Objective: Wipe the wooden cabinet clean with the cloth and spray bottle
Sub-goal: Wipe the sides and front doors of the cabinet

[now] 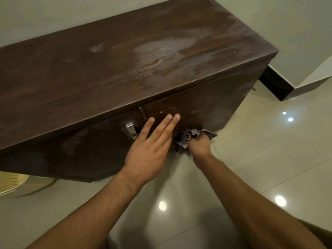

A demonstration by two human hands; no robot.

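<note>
Dark, pale-streaked wooden cabinet (pixel 125 69); left hand (pixel 149 151) flat on its door (pixel 197 108), right hand (pixel 199 146) tight around crumpled cloth (pixel 186 139).

Smeared dark-wood cabinet (pixel 125 69), glossy floor tiles (pixel 269 150)

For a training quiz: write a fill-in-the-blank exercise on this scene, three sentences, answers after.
1. The right hand grips the ____.
2. The left hand lies flat, fingers straight, on the front of the ____.
3. The metal ____ is just left of the left hand.
Missing: cloth; cabinet; handle.
</note>
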